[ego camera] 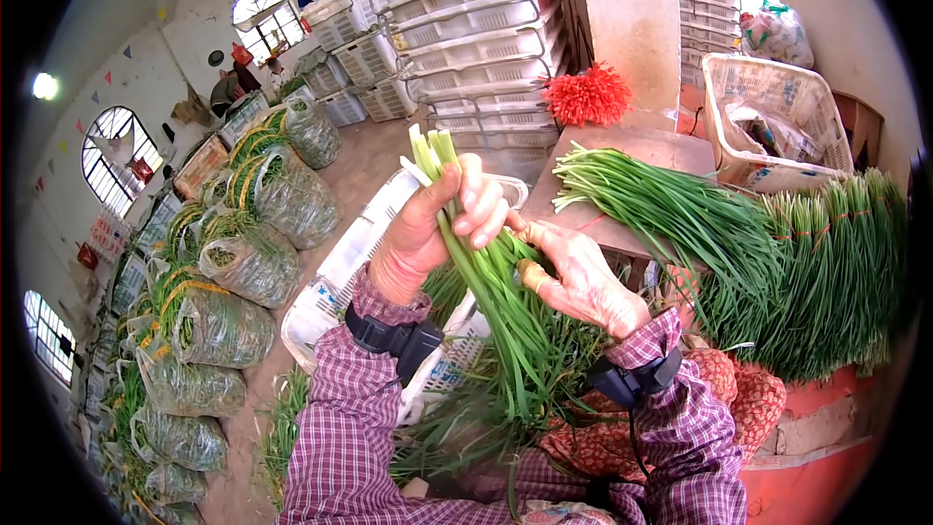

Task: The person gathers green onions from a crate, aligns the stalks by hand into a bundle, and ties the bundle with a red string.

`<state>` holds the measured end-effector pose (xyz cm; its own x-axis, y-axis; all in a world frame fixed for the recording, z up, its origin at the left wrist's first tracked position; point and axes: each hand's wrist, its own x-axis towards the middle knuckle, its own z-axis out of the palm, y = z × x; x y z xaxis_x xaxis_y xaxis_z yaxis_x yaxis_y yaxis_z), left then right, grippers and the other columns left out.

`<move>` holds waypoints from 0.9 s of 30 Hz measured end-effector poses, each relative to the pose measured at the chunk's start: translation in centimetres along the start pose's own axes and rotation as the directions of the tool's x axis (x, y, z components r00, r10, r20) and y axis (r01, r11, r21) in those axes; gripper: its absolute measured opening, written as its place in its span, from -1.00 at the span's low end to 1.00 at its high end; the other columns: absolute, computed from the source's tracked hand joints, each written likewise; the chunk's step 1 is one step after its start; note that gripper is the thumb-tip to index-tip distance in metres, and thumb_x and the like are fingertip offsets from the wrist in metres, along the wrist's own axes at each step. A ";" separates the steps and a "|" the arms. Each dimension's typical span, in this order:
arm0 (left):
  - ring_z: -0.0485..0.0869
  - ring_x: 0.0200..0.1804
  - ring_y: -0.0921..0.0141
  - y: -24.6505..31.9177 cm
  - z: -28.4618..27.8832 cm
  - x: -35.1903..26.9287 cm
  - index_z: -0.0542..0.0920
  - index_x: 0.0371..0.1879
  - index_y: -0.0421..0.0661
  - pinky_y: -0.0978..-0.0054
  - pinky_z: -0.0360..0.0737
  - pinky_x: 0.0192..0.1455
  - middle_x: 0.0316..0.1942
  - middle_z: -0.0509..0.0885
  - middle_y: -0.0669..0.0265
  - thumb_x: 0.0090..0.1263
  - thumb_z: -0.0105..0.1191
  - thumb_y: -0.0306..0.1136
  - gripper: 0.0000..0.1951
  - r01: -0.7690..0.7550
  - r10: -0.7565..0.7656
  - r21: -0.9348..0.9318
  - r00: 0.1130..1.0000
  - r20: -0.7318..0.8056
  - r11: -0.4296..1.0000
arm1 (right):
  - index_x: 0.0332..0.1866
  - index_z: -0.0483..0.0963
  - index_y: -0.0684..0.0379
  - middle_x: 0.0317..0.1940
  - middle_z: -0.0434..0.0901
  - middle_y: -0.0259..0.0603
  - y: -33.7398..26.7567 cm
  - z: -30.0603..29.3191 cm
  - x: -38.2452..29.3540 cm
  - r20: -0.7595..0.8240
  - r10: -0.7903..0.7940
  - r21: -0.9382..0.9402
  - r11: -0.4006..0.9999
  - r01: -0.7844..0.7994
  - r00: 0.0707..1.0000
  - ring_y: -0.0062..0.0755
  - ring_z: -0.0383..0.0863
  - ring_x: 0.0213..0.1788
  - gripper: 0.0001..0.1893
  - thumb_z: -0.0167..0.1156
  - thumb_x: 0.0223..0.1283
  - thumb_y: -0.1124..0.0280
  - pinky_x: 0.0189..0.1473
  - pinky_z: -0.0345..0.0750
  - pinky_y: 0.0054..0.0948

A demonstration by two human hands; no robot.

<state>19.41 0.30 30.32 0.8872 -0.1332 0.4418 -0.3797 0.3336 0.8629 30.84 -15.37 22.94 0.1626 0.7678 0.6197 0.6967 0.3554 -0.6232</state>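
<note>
My left hand (455,215) is closed around a bunch of garlic chives (503,313), pale stem ends up and green leaves hanging toward my lap. On the right side of the bunch, my right hand (583,273) touches the leaves with bent fingers; its thumb and a fingertip seem wrapped in tan tape. Whether it pinches a leaf is hard to tell. To the right, a loose pile of chives (656,197) lies on a brown board (674,149), stems toward the left. Beyond it stand several chive bundles tied with red bands (838,255).
A white plastic crate (328,299) stands below my left hand. Tall stacks of white crates (474,36) rise ahead, beside a bundle of red ties (589,95). Another crate (780,109) holds plastic bags. Plastic-wrapped bales of greens (226,324) line the left floor; a person (226,91) is far back.
</note>
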 end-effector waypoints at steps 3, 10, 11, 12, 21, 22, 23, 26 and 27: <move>0.49 -0.55 0.45 0.5 0.1 -0.1 0.40 -0.46 0.01 0.14 0.46 0.24 -0.69 0.36 0.52 0.54 -0.14 0.03 -0.61 0.001 0.000 0.026 0.999 -0.033 1.000 | -0.09 0.42 0.30 -0.29 0.57 0.14 -0.3 -0.1 -0.2 -0.028 0.051 0.039 0.998 -0.050 0.998 0.15 0.59 -0.19 -0.76 0.10 0.18 0.41 -0.09 0.49 -0.11; 0.54 -0.51 0.42 0.6 0.4 -0.3 0.41 -0.46 0.01 0.12 0.42 0.27 -0.68 0.39 0.50 0.53 -0.14 0.03 -0.61 0.032 -0.035 0.106 0.999 0.025 0.994 | -0.25 0.46 0.29 -0.43 0.54 0.09 -1.1 -0.5 -0.3 0.142 0.199 0.339 0.911 -0.237 0.970 -0.17 0.59 -0.35 -0.70 0.21 0.21 0.21 -0.23 0.46 -0.24; 0.53 -0.51 0.42 0.4 0.5 -0.3 0.40 -0.46 0.01 0.13 0.42 0.27 -0.68 0.39 0.50 0.53 -0.14 0.03 -0.61 0.048 -0.047 0.099 0.999 -0.007 0.994 | -0.25 0.46 0.29 -0.43 0.54 0.09 -1.2 -0.5 -0.2 0.141 0.201 0.338 0.911 -0.238 0.969 -0.17 0.59 -0.35 -0.70 0.21 0.21 0.21 -0.23 0.46 -0.24; 0.53 -0.52 0.42 0.3 0.5 -0.4 0.40 -0.46 0.01 0.14 0.42 0.27 -0.68 0.39 0.50 0.53 -0.13 0.02 -0.62 0.065 -0.061 0.092 0.997 -0.041 0.994 | -0.27 0.45 0.28 -0.43 0.55 0.08 -1.5 -0.7 0.0 0.105 0.244 0.239 0.935 -0.262 0.964 -0.13 0.59 -0.38 -0.70 0.23 0.19 0.21 -0.26 0.46 -0.21; 0.44 -0.58 0.52 2.9 0.4 0.1 0.36 -0.48 0.00 0.17 0.55 0.12 -0.69 0.34 0.52 0.56 -0.20 0.01 -0.60 -0.078 0.081 0.039 0.993 -0.081 0.996 | -0.14 0.32 0.13 -0.32 0.58 -0.08 3.6 1.8 -2.2 -0.116 0.072 -0.403 0.908 -0.113 0.991 0.09 0.61 -0.33 -0.71 0.21 0.06 0.41 -0.33 0.51 -0.04; 0.43 -0.60 0.52 3.6 -0.1 0.2 0.36 -0.46 -0.01 0.17 0.58 0.07 -0.68 0.32 0.52 0.57 -0.23 0.00 -0.60 -0.128 0.126 -0.018 0.987 -0.098 0.992 | -0.14 0.31 0.14 -0.33 0.59 -0.07 4.5 1.5 -3.3 -0.086 0.105 -0.381 0.916 -0.130 0.991 0.10 0.61 -0.33 -0.72 0.20 0.07 0.41 -0.34 0.51 -0.02; 0.42 -0.57 0.51 5.0 -0.7 -0.2 0.35 -0.45 -0.02 0.18 0.58 0.08 -0.65 0.32 0.49 0.59 -0.26 -0.03 -0.61 -0.147 0.141 -0.048 0.983 -0.120 0.988 | -0.13 0.31 0.14 -0.36 0.59 -0.04 6.2 2.1 -4.6 -0.066 0.140 -0.392 0.907 -0.154 0.988 0.12 0.61 -0.32 -0.72 0.20 0.08 0.41 -0.34 0.52 -0.01; 0.43 -0.52 0.48 8.3 -2.7 -1.4 0.41 -0.45 -0.01 0.21 0.63 -0.04 -0.62 0.34 0.48 0.57 -0.19 -0.03 -0.62 -0.218 0.191 -0.065 0.937 -0.292 0.974 | -0.10 0.37 0.10 -0.50 0.60 0.06 9.6 1.9 -8.9 0.084 0.405 -0.545 0.784 -0.298 0.910 0.13 0.63 -0.40 -0.76 0.13 0.11 0.38 -0.40 0.53 -0.02; 0.42 -0.52 0.47 8.9 -3.6 -1.6 0.41 -0.44 -0.01 0.22 0.62 -0.06 -0.61 0.34 0.48 0.57 -0.18 -0.03 -0.63 -0.228 0.201 -0.044 0.923 -0.327 0.973 | -0.07 0.41 0.04 -0.52 0.61 0.04 11.6 1.4 -10.8 0.155 0.532 -0.666 0.678 -0.310 0.833 0.11 0.65 -0.40 -0.78 0.08 0.17 0.34 -0.39 0.54 -0.01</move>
<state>15.50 6.83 36.45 0.8285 0.2495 0.5014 -0.5598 0.3956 0.7281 36.21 -18.75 8.32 0.3978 0.9108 0.1106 0.8879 -0.3518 -0.2966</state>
